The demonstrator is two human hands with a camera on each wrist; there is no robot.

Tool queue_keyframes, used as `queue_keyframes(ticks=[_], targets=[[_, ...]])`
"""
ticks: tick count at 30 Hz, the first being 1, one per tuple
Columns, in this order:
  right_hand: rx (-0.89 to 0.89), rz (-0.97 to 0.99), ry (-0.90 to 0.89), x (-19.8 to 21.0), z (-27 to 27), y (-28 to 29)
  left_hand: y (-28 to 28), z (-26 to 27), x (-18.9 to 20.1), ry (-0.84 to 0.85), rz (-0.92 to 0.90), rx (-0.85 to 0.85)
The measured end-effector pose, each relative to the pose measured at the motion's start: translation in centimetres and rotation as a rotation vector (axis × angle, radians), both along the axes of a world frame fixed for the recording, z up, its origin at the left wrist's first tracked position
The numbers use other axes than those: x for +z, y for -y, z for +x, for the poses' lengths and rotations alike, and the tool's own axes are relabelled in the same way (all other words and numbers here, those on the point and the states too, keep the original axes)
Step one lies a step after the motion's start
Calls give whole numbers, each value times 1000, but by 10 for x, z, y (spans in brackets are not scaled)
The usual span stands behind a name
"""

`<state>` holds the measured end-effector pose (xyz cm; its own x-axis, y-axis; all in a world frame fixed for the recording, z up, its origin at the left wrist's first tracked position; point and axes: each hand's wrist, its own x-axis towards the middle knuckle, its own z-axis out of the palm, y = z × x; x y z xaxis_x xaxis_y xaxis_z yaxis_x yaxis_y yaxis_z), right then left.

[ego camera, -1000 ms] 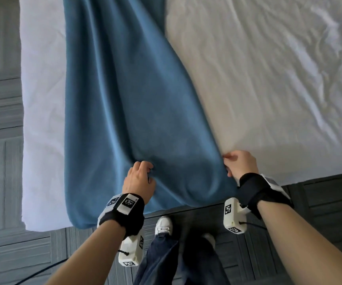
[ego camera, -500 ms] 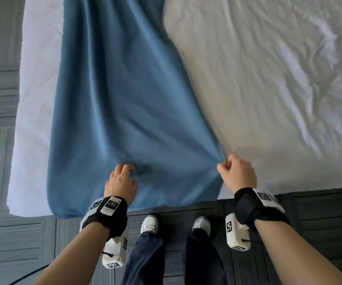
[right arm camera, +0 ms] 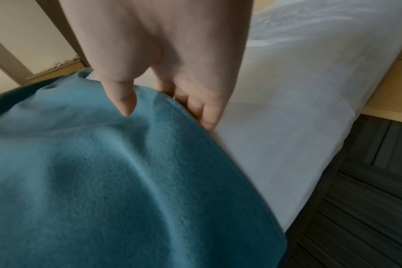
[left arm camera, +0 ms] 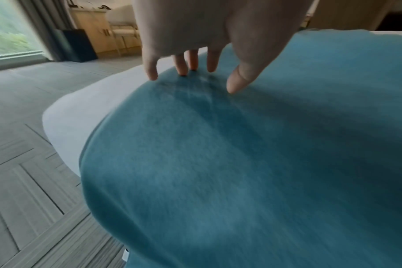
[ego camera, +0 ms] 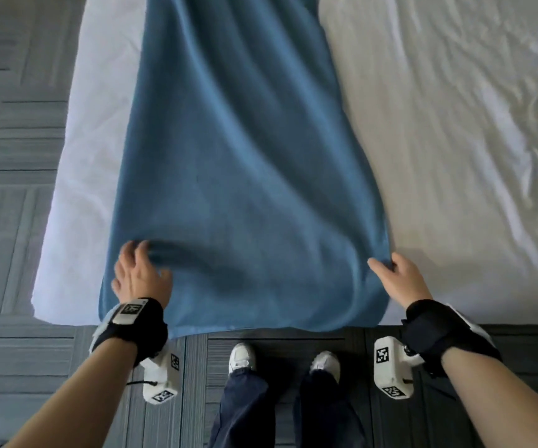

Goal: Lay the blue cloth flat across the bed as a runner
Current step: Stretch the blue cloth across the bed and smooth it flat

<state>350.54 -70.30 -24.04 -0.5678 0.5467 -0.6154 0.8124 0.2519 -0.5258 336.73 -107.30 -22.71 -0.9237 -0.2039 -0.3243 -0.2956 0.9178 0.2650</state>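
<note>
The blue cloth [ego camera: 245, 176] runs lengthwise away from me over the white bed [ego camera: 455, 140], and its near end hangs over the bed's near edge. My left hand [ego camera: 141, 257] lies on the cloth near its left edge. In the left wrist view the left hand [left arm camera: 207, 79] has straight, spread fingers [left arm camera: 181, 67] whose tips touch the cloth [left arm camera: 241, 163]. My right hand [ego camera: 384, 263] is at the cloth's right edge. In the right wrist view the right hand [right arm camera: 165, 112] has its thumb on top of the cloth [right arm camera: 103, 181] and curled fingers [right arm camera: 202, 112] under the hem, pinching it.
Grey patterned floor [ego camera: 9, 156] lies left of the bed and under my feet [ego camera: 241, 357]. The rumpled white sheet stretches to the right. A chair [left arm camera: 122, 23], a wooden cabinet [left arm camera: 92, 30] and a window [left arm camera: 7, 32] stand beyond the bed's far side.
My left hand let go of the bunched cloth, slid left and opened flat on it. My right hand drew the right edge further right, so the near end lies wider.
</note>
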Motion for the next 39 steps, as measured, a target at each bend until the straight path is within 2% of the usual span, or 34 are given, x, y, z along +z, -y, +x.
queue_keyframes(ticks=[5,10,13,15,20,22,24,26,28,31,33,34,37,39], targets=[[-173,73,-156,-5,-7,7,44,-43,-15,10,5,185],[-174,204,-147,-9,-7,24,67,-64,-23,77,108,175],[-110,235,-142,-7,-7,36,63,-66,-20,156,170,86],[-128,293,-173,-1,-5,37,60,-64,-16,136,213,59],[-234,610,-344,32,3,14,58,-55,4,35,342,115],[-257,670,-320,37,11,1,56,-47,6,0,332,139],[-233,633,-207,33,24,-11,55,-36,3,8,293,195],[-139,492,-21,25,36,-23,54,-26,-4,94,256,253],[-84,414,65,20,41,-31,53,-22,-7,141,254,274],[-148,527,-29,20,47,-29,53,-19,-6,7,291,324],[-218,584,-86,21,54,-25,61,-17,-3,-82,234,343],[-214,563,-67,19,58,-25,66,-16,0,-68,184,347],[-150,336,129,8,62,-39,80,-21,1,146,93,313],[-134,220,186,5,60,-45,85,-26,1,243,87,267]])
